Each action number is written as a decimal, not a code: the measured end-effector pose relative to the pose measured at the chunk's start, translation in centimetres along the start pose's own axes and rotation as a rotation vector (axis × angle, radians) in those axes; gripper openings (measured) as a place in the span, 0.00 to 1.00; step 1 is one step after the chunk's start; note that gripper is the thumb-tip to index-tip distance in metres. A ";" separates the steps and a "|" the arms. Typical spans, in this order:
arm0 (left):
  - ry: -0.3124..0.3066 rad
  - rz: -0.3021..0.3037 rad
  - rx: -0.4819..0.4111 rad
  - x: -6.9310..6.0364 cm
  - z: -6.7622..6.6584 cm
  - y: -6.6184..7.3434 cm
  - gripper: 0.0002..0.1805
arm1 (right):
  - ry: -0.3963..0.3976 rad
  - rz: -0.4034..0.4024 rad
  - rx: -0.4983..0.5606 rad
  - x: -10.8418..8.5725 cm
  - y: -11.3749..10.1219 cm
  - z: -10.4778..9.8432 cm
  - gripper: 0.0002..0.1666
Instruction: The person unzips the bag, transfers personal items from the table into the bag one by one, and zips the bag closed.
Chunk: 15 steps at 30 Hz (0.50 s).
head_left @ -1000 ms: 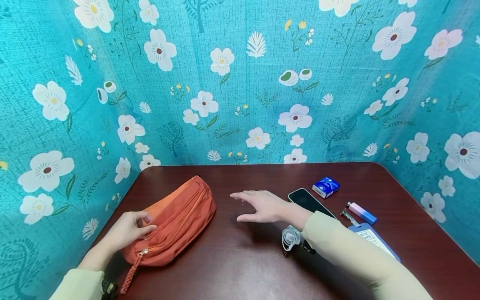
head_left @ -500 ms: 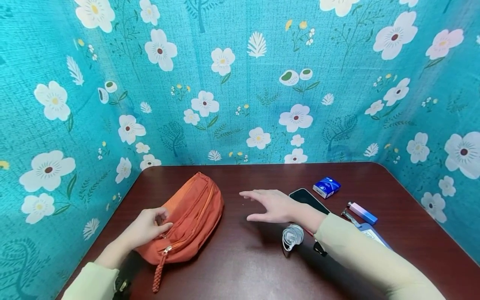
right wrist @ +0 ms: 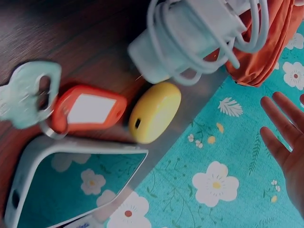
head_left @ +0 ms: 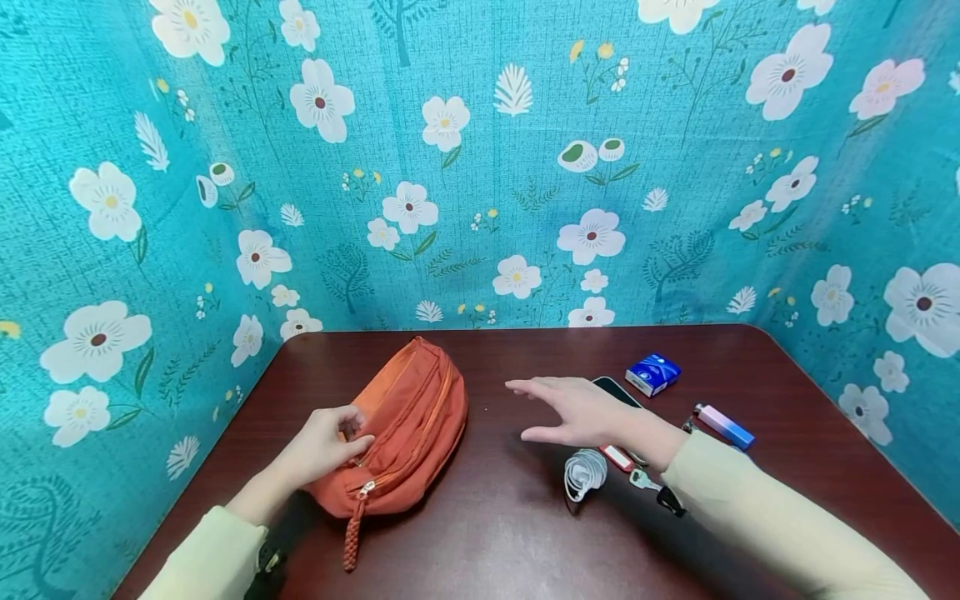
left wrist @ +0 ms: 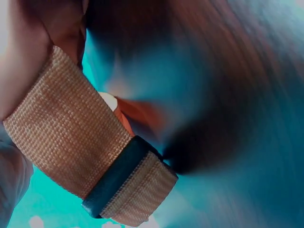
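"Where's the orange bag (head_left: 412, 446)?"
"On the left half of the table (head_left: 487, 533), between the left edge and the middle."
"And the hands?"
"The left hand (head_left: 327, 439) pinches the bag by its opening. The right hand (head_left: 576, 411) hovers, fingers straight and thumb spread, between the bag and the phone (head_left: 615, 390)."
"What else is about?"
"A coiled cable (head_left: 585, 473) toward the near edge, a red key tag (head_left: 617, 457) just beside it, and a blue box (head_left: 652, 375) toward the far right corner."
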<state>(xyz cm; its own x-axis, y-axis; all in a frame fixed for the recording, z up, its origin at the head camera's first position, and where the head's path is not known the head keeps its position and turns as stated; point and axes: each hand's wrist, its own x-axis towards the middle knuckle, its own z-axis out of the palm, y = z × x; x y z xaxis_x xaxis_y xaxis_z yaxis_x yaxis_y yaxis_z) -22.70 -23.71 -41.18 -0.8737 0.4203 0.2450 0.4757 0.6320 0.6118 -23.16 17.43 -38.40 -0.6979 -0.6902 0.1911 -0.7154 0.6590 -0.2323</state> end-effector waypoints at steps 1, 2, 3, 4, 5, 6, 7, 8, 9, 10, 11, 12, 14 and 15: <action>0.000 0.001 -0.002 0.2 0.2 0.1 0.10 | -0.001 0.004 0.001 -0.2 0.0 -0.2 0.45; 0.001 0.000 -0.008 0.3 0.4 0.3 0.10 | -0.003 0.008 0.004 -0.5 0.0 -0.4 0.45; 0.002 0.002 -0.011 0.5 0.6 0.4 0.10 | -0.004 0.012 0.003 -0.7 0.1 -0.5 0.45; 0.003 0.007 -0.011 0.7 0.9 0.5 0.11 | -0.006 0.017 0.002 -1.0 0.1 -0.6 0.45; 0.002 0.014 -0.012 1.0 1.1 0.7 0.11 | -0.008 0.024 0.003 -1.3 0.2 -0.8 0.45; 0.002 0.021 -0.014 1.2 1.3 0.8 0.10 | -0.006 0.028 0.005 -1.5 0.3 -0.9 0.44; 0.001 0.030 -0.015 1.4 1.6 1.0 0.10 | -0.003 0.031 0.001 -1.7 0.4 -1.0 0.44; 0.001 0.034 -0.016 1.6 1.8 1.2 0.10 | -0.002 0.034 -0.005 -2.0 0.5 -1.0 0.44; 0.000 0.042 -0.011 1.8 2.0 1.4 0.10 | -0.001 0.037 -0.013 -2.3 0.6 -1.0 0.44; -0.002 0.049 -0.010 2.0 2.3 1.5 0.10 | 0.002 0.041 -0.022 -2.6 0.8 -1.0 0.44; -0.004 0.054 -0.007 2.2 2.5 1.7 0.09 | 0.003 0.045 -0.032 -2.8 0.9 -1.1 0.44; -0.003 0.055 -0.006 2.3 2.7 1.9 0.09 | 0.006 0.045 -0.044 -3.1 1.0 -1.1 0.44; -0.005 0.053 -0.003 2.6 3.1 2.2 0.09 | 0.012 0.049 -0.056 -3.6 1.2 -1.2 0.44; -0.005 0.050 -0.005 2.8 3.4 2.3 0.09 | 0.017 0.053 -0.064 -3.9 1.3 -1.2 0.44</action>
<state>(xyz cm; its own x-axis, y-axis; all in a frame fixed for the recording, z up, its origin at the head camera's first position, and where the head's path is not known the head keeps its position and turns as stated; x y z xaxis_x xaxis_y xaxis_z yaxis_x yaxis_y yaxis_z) -23.68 -18.88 -41.60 -0.8481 0.4550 0.2716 0.5184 0.6066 0.6027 -21.44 21.35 -38.29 -0.7349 -0.6492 0.1963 -0.6778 0.7126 -0.1809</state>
